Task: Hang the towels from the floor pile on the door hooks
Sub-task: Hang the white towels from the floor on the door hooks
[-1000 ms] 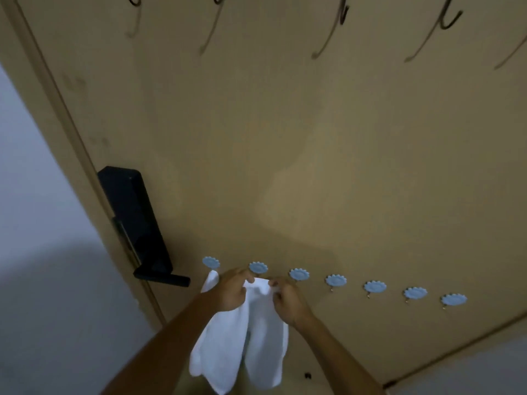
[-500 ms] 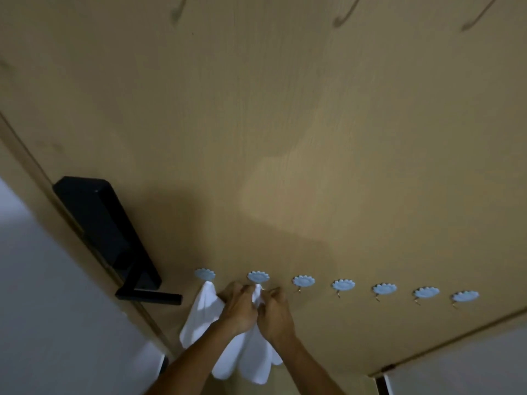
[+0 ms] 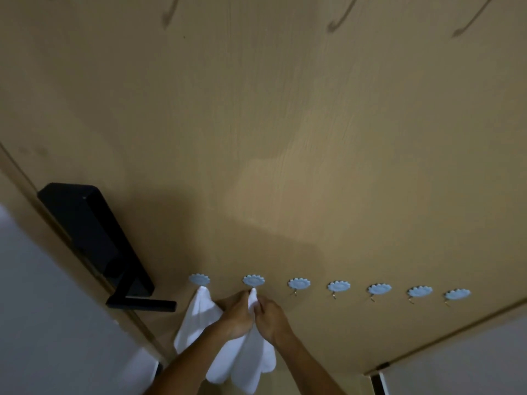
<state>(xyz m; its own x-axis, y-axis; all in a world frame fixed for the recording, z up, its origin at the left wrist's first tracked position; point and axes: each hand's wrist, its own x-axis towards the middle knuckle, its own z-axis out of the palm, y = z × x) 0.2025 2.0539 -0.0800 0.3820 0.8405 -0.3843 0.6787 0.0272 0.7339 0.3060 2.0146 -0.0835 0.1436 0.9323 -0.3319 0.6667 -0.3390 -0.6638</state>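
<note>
1. Wooden door (image 3: pixel 285 138) across most of frame; grey wall (image 3: pixel 42 323) lower left, another strip lower right past the door edge.
2. Black lock with lever handle (image 3: pixel 108 252) left of centre, lever tip just beside the hung towel.
3. Row of 7 blue flower-shaped hooks low on door: hook 1 (image 3: pixel 199 279), hook 2 (image 3: pixel 253 280), hook 3 (image 3: pixel 298 283), then 4 more bare ones running right, e.g. last hook (image 3: pixel 457 294). Open door surface right of the hands.
4. Dark curved hook shapes along top edge, blurred.
5. No containers; hook 1 carrying hung white towel (image 3: pixel 196 317), draped down and left, long axis vertical.
6. Second white towel (image 3: pixel 251 357) bunched at hook 2, top point touching the hook base, rest hanging down between the forearms, long axis vertical, lower end near bottom of frame.
7. Left hand (image 3: pixel 236 315) with fingers curled, gripping second white towel just under hook 2.
8. Right hand (image 3: pixel 269 315) with fingers curled, pinching the same bunch from the right; both hands touching.
</note>
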